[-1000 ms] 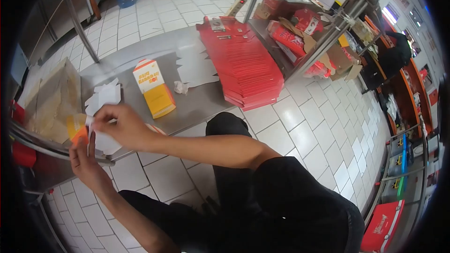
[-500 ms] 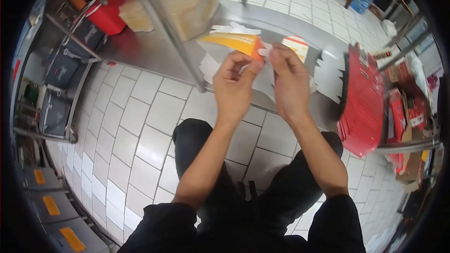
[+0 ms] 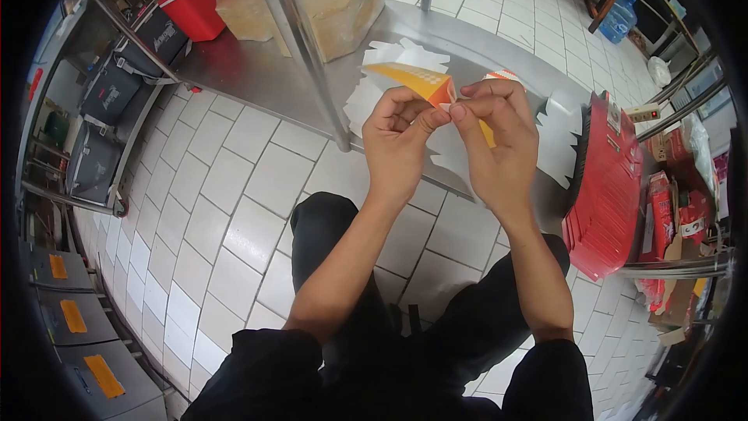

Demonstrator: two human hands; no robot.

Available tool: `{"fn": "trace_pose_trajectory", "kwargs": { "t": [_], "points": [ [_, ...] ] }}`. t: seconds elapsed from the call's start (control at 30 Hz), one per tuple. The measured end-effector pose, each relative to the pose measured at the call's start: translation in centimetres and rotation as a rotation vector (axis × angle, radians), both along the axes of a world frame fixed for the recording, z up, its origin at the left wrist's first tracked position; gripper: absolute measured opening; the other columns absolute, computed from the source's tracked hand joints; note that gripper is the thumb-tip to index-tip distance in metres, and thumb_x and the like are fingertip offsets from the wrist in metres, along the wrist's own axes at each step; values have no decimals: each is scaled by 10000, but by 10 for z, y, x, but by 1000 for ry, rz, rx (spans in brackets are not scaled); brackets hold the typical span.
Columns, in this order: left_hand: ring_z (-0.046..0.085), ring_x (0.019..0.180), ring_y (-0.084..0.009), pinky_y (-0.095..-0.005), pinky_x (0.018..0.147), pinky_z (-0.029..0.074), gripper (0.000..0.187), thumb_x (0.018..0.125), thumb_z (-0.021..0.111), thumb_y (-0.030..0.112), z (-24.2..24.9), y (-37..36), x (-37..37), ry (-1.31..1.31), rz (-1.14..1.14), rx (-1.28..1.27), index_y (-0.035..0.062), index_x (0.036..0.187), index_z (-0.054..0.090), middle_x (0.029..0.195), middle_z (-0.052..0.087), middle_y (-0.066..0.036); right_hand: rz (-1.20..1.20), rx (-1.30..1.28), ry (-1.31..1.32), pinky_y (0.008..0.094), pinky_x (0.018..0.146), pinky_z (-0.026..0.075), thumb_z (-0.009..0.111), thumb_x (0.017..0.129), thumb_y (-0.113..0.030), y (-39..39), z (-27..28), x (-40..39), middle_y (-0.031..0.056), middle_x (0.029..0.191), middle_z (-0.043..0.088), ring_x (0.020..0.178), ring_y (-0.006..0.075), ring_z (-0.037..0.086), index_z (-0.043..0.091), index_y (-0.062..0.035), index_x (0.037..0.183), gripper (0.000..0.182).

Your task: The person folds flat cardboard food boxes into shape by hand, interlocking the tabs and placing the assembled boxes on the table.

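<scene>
A yellow and orange paper carton (image 3: 425, 84) is held up in front of me, its orange end towards my right hand. My left hand (image 3: 399, 136) is closed on the carton's near side, thumb and fingers pinching it. With thumb and fingertips, my right hand (image 3: 502, 136) pinches the white flap at the orange end. Behind and around the hands, white cut paper pieces (image 3: 358, 109) lie on the steel shelf (image 3: 467, 39). Another carton (image 3: 502, 76), red and white at its top, is partly hidden behind my right hand.
A stack of flat red cartons (image 3: 604, 187) stands at the right, beside white jagged pieces (image 3: 557, 136). A wrapped cardboard box (image 3: 339, 4) and a red cooler (image 3: 202, 0) are at the back left. A metal post (image 3: 304, 39) rises left of my hands.
My view has shifted slightly, so the shelf things appear lower and further right. My right hand's fingers have moved around the carton's orange end. Both hands still hold the carton.
</scene>
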State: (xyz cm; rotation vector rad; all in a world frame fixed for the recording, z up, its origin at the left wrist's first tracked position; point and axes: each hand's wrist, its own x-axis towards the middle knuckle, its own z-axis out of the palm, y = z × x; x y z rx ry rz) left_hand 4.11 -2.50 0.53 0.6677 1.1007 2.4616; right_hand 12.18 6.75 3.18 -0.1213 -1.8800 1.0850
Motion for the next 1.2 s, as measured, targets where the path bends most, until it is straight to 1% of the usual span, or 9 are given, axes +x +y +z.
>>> {"fn": "trace_pose_trajectory", "kwargs": {
  "t": [0.2, 0.27, 0.5, 0.6, 0.67, 0.8, 0.87, 0.97, 1.2],
  "points": [
    [646, 943, -139, -257, 859, 518, 165, 880, 683, 16, -6, 0, -3, 145, 25, 11, -22, 1028, 619, 1007, 682, -110, -59, 81, -82, 358, 848, 476, 679, 846, -27, -15, 4, 7, 138, 1083, 548, 1004, 259, 578, 659, 35, 838, 65],
    [631, 987, -139, -254, 855, 520, 147, 919, 650, 55, 1, 3, -4, 80, 117, 21, -20, 1037, 606, 1057, 669, -123, -215, 469, -231, 420, 956, 419, 642, 850, -11, -23, -1, 5, 192, 1254, 490, 1164, 346, 486, 672, 29, 950, 112],
    [595, 940, -108, -241, 815, 502, 156, 977, 585, 143, 0, -6, -13, 74, 191, -93, 31, 1086, 580, 960, 640, -40, -165, 488, -238, 447, 1022, 372, 615, 870, -74, -14, -5, 3, 235, 1355, 416, 1237, 408, 414, 556, -25, 1283, 420],
    [570, 866, -85, -227, 774, 485, 147, 990, 565, 166, -6, -11, -25, 87, 180, -97, 53, 1083, 581, 914, 620, -12, -431, 423, -62, 415, 994, 406, 635, 888, -116, 4, 15, 5, 214, 1309, 479, 1199, 357, 477, 489, -26, 1347, 490],
    [557, 823, -75, -216, 750, 460, 153, 995, 556, 180, -4, -12, -28, 120, 56, 22, 61, 1091, 570, 888, 619, 5, -156, -204, -147, 377, 958, 439, 651, 909, -169, 13, 22, 10, 158, 1221, 574, 1116, 261, 554, 461, -12, 1351, 506],
    [552, 925, -100, -264, 830, 449, 177, 976, 592, 177, 5, -12, -25, -73, 142, -48, 61, 1107, 562, 987, 608, -21, 274, -517, -165, 332, 920, 459, 632, 938, -189, 28, 9, 14, 102, 1130, 633, 1039, 169, 587, 502, -17, 1270, 396],
    [531, 1044, -158, -308, 889, 445, 237, 925, 658, 137, -1, -1, -28, 243, 621, -38, 58, 1119, 545, 1111, 568, -76, 409, -785, -10, 310, 923, 457, 584, 965, -149, 19, 8, 10, 64, 1130, 626, 1046, 143, 585, 513, -83, 1199, 253],
    [493, 1156, -244, -356, 971, 425, 341, 824, 738, 80, 0, -5, -20, 661, 798, -171, 58, 1126, 582, 1219, 520, -120, 354, -974, 168, 287, 865, 483, 565, 969, -106, 6, 12, 4, 68, 1081, 637, 972, 146, 616, 535, -82, 1095, 132],
    [533, 1131, -318, -384, 961, 456, 425, 732, 743, 11, 15, -7, -8, 1069, 394, -341, 92, 1141, 662, 1291, 525, -130, 352, -781, 42, 267, 741, 511, 615, 955, -147, 11, 13, 12, 46, 902, 669, 789, 113, 637, 566, -37, 1051, 154]
  ]
}}
